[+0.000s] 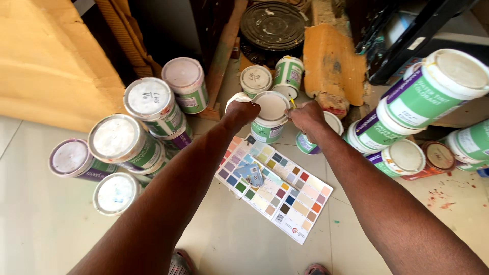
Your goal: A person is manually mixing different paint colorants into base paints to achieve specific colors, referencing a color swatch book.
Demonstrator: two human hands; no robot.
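A small paint tin (270,114) with a white lid and green label stands on the floor between my hands. My left hand (242,112) is closed against the tin's left rim. My right hand (305,116) is closed at its right rim and holds a thin yellow-handled tool (292,101) whose tip meets the lid edge. In front of the tin lies a colour swatch card (275,188) with many small coloured squares and a bluish smear on it.
Several white-lidded paint tins (130,137) are stacked at the left. More tins (433,91) lie stacked at the right, with a brown-lidded one (438,157). A big dark lid (272,25) and an orange block (333,61) sit behind. Red drips (443,201) mark the tiled floor.
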